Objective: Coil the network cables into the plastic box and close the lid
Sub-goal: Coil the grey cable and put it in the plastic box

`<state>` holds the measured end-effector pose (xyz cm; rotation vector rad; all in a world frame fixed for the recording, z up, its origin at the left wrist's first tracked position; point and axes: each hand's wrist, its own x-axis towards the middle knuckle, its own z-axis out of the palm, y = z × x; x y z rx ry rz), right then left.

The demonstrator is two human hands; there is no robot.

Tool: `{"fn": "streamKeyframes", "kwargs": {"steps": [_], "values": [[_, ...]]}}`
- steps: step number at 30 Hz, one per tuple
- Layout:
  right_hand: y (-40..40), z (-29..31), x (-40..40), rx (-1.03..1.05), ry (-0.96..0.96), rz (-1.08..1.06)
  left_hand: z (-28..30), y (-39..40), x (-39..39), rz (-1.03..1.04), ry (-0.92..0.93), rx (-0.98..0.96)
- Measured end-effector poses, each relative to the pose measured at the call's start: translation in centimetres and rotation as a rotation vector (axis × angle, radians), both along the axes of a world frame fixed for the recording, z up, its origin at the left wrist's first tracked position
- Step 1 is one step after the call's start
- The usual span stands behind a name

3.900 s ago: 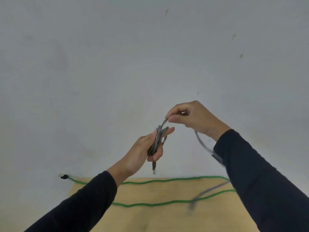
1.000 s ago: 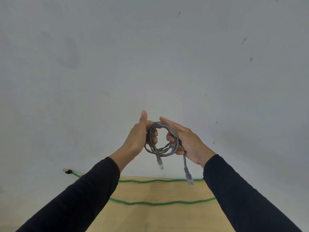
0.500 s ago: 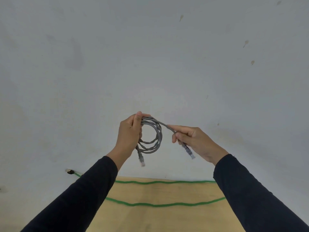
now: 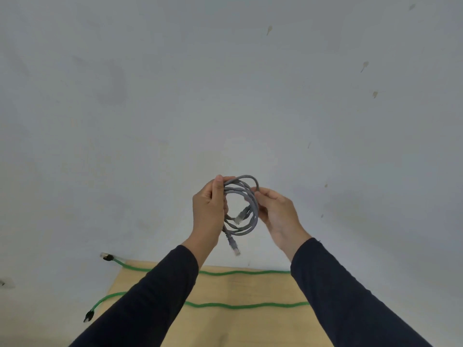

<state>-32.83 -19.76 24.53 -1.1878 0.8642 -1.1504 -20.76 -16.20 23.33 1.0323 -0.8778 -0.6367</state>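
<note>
We hold both arms stretched forward and raised, dark sleeves to the wrists, with the grey cable (image 4: 241, 205) between our two hands in front of a pale wall (image 4: 175, 96). Our left hand (image 4: 208, 211) stands upright, thumb on top, its fingers (image 4: 218, 186) closed around the left side of the coil. Our right hand (image 4: 278, 211) faces it, palm inward, fingers curled and pinching the coil's right side near the top.

The grey cable is a round, matte cord wound into several loose loops of roughly equal size. One clear plastic plug (image 4: 239, 217) lies across the inside of the ring; the other plug (image 4: 235, 247) dangles below it on a short tail.

Beneath our arms lies the bench (image 4: 240, 321), a flat, light wooden surface. A green cable (image 4: 238, 306) with a braided-looking sheath runs across it in two long lines, its dark-booted ends hanging past the left edge.

Half a second ago our right hand was drawn away to the right, pulling the last stretch of cable out straight with its plug beyond our fingers. That free end is now tucked into the ring, and our hands have come close together on either side of the coil.
</note>
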Motion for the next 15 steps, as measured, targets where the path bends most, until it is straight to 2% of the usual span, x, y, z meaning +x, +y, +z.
{"fn": "streamKeyframes", "kwargs": {"steps": [3, 6, 9, 15], "values": [[0.8, -0.5, 0.3, 0.05, 0.127, 0.113, 0.3, -0.3, 0.2, 0.072, -0.013, 0.009], [1.2, -0.6, 0.4, 0.017, 0.102, 0.148, 0.3, -0.6, 0.2, 0.157, -0.017, 0.026], [1.9, -1.1, 0.6, -0.137, 0.131, 0.131, 0.0, -1.1, 0.5, 0.223, 0.011, 0.037], [2.8, -2.4, 0.6, -0.507, 0.357, 0.206, -1.0, -1.8, 1.4, 0.26, 0.049, 0.099]]}}
